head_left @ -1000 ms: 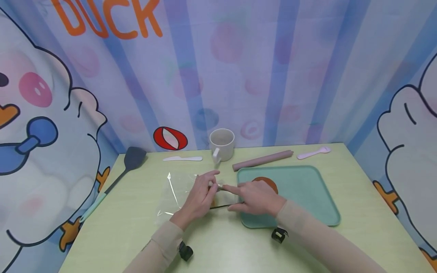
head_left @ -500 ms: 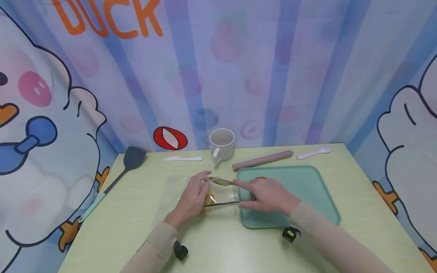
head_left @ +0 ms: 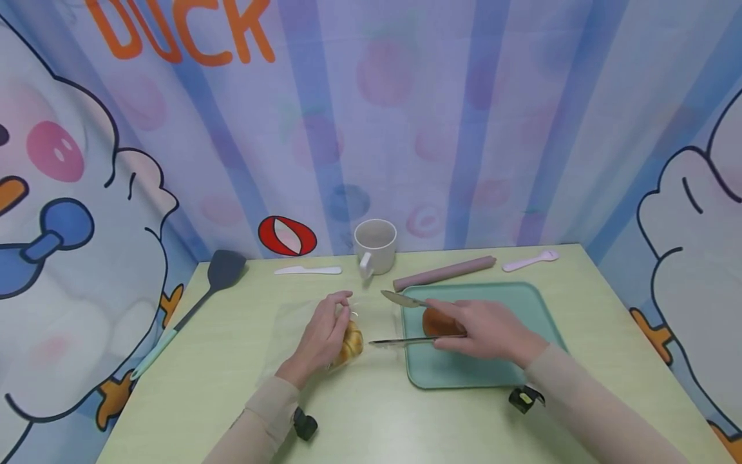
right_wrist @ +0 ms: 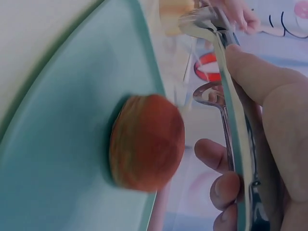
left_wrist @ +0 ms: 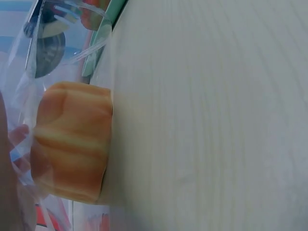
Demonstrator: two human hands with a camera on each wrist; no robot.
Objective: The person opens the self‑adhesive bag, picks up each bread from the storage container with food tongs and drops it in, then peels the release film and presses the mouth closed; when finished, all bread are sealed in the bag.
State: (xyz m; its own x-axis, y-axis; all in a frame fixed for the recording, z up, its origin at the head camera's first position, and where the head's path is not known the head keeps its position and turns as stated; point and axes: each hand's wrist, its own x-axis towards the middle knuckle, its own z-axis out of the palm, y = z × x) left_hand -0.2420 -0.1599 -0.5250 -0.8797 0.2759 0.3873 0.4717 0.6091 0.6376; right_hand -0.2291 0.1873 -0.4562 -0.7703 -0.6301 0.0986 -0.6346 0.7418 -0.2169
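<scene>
My left hand [head_left: 317, 338] holds a clear plastic bag [head_left: 379, 316] lying on the table. Inside it, beside my fingers, is a golden-brown ridged bread roll [left_wrist: 72, 144]. My right hand [head_left: 493, 332] grips metal tongs [right_wrist: 233, 115], thumb on one arm and fingers curled by the other. The tongs' arms are spread apart with nothing between their tips, which point left toward the bag's mouth. Below the tongs, a reddish-brown round bun [right_wrist: 151, 144] sits on the green tray [head_left: 493, 374], partly covered by my right hand in the head view.
A white mug [head_left: 375, 248] stands at the back by the curtain. Also along the back lie a white knife [head_left: 308, 270], a mauve stick [head_left: 445, 272] and a pink fork-like utensil [head_left: 530, 260]. A dark spatula [head_left: 225, 270] lies at the left edge.
My right hand has drawn the tongs rightward, away from the roll and over the tray; their arms now show spread. My left hand has shifted slightly left with the bag, uncovering the roll.
</scene>
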